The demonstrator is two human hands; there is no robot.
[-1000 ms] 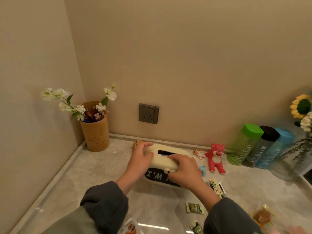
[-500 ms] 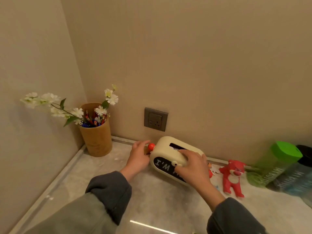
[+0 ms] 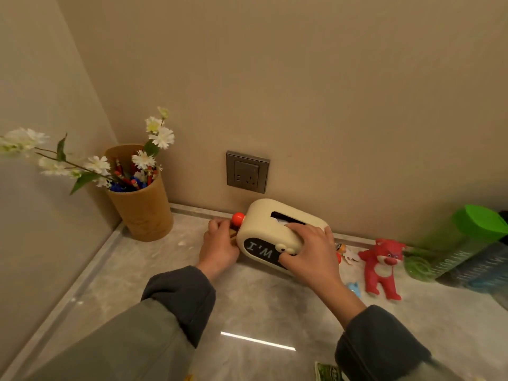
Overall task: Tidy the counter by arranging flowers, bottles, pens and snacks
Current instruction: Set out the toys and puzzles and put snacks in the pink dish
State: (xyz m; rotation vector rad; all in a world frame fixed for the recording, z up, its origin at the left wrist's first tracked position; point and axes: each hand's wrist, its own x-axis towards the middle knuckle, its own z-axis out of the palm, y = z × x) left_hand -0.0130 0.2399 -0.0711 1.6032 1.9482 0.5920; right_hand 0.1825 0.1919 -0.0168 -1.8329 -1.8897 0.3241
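Probably home: marble-look counter in beige wall corner, wall socket, pen cup far left, toy bear right.

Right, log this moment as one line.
tissue box | near wall, under socket | left hand holds its left end | right hand grips its top

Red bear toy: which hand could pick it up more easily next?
Probably right. The right hand grips the tissue box beside the red bear toy; the left hand is at the box's opposite end.
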